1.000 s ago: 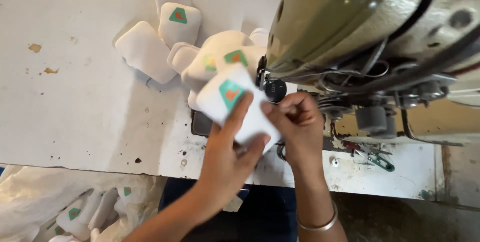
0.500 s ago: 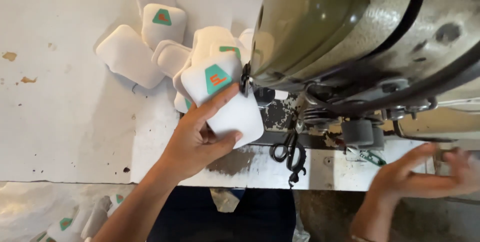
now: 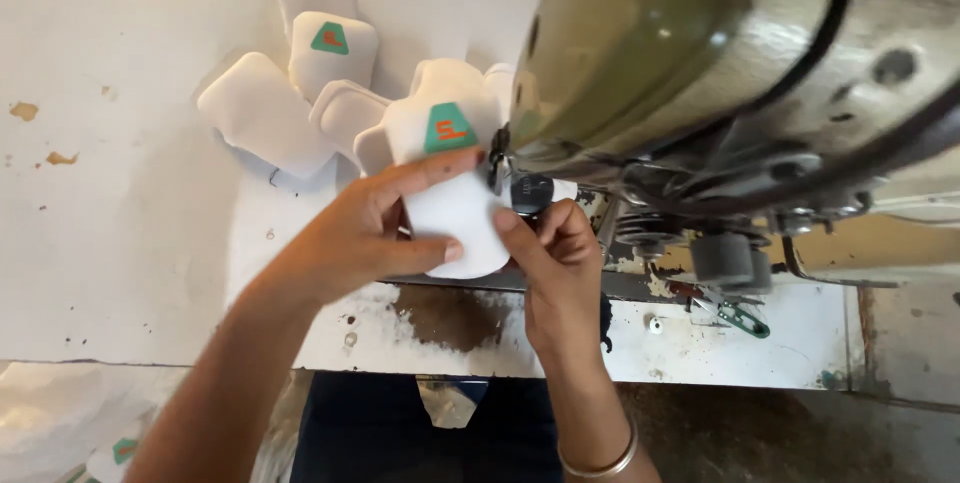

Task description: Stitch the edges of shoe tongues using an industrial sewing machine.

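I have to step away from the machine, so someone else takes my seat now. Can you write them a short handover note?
Left hand: fingers pinch the white fabric piece with the green patch, at the sewing machine needle area.
Right hand: steadies the piece's lower right edge.
Done, it seems: a pile of similar pieces lies on the white table behind.
Left: this piece; more wait below the table edge.

Two hands, left [image 3: 370,233] and right [image 3: 555,263], are at one white piece [image 3: 450,193]. About five more white pieces [image 3: 262,123] lie on the table [image 3: 110,243]. One sewing machine [image 3: 740,73] and one bangle [image 3: 600,463] show.
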